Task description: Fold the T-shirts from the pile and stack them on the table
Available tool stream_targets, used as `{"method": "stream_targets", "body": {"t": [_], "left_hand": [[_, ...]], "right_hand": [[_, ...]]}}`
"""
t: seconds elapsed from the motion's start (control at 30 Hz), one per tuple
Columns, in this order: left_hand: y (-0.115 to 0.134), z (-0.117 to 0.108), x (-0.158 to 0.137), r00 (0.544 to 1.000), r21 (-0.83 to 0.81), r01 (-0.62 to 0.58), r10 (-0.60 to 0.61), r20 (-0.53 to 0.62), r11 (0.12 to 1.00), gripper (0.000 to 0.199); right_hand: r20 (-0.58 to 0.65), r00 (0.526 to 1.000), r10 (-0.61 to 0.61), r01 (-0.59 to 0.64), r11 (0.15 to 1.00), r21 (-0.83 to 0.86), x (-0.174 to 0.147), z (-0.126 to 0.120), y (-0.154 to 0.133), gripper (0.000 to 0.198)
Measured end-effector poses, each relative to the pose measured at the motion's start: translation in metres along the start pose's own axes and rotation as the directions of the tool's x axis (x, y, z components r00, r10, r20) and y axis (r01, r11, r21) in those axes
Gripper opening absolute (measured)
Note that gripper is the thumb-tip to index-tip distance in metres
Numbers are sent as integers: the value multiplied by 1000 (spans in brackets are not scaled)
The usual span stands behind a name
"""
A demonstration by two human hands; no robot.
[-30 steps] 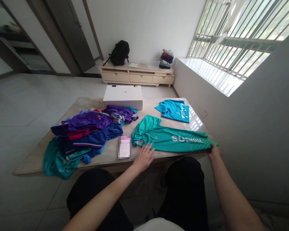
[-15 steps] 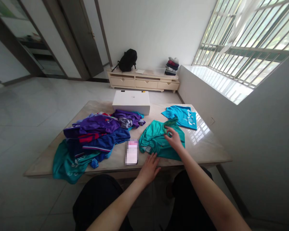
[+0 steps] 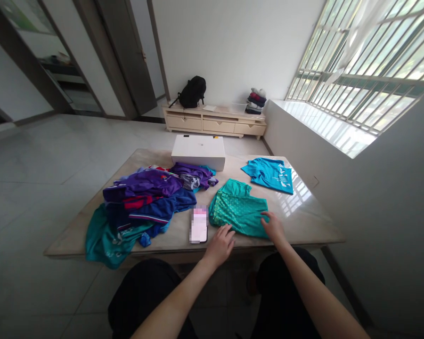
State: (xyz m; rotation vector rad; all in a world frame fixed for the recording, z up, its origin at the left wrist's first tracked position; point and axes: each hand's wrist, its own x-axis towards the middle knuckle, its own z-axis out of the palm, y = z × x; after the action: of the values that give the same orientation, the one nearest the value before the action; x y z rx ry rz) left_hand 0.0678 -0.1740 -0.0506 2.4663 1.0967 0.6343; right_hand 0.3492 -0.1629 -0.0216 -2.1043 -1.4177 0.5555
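Observation:
A green patterned shirt [image 3: 238, 207], folded over with one sleeve sticking out at the far side, lies on the low table [image 3: 318, 226]. My left hand [image 3: 219, 244] rests at its near left edge, fingers stretched out and touching the cloth. Over the shirt's right near corner is my right hand [image 3: 273, 228], its fingers apart and the tips on the fabric. A phone [image 3: 199, 225] with a blurred screen lies just left of the shirt. Farther back on the right is a folded blue T-shirt [image 3: 270, 174] with white print.
A loose heap of purple, navy and green clothes [image 3: 144, 193] covers the table's left part and hangs over the front edge. A white box [image 3: 198, 153] stands at the back. Beyond are a low cabinet [image 3: 217, 125], a black backpack [image 3: 193, 92] and a clothes stack [image 3: 256, 100].
The green shirt's far part has been folded over, and its patterned side now faces up. My right hand has let go of the cloth and come down to the near right corner.

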Motion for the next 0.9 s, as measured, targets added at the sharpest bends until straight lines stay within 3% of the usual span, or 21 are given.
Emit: {"method": "stream_targets", "body": {"t": [0.17, 0.43, 0.67, 0.8, 0.9], "left_hand": [[-5, 2, 4, 1000, 37, 0, 1, -29, 999, 38], [-11, -2, 3, 999, 112, 17, -12, -46, 994, 44], [-28, 7, 3, 997, 191, 78, -74, -27, 978, 56], [-36, 11, 5, 992, 232, 123, -123, -17, 965, 53], [-30, 7, 3, 992, 253, 127, -122, -35, 959, 51]], "right_hand": [[-38, 972, 234, -237, 962, -133, 5, -15, 34, 51], [62, 942, 329, -324, 943, -78, 7, 0, 43, 25], [109, 928, 357, -372, 910, 183, 1, -5, 31, 22], [186, 909, 372, -416, 816, 401, -7, -7, 19, 22], [193, 916, 352, -399, 743, 538, -15, -14, 15, 32]]}}
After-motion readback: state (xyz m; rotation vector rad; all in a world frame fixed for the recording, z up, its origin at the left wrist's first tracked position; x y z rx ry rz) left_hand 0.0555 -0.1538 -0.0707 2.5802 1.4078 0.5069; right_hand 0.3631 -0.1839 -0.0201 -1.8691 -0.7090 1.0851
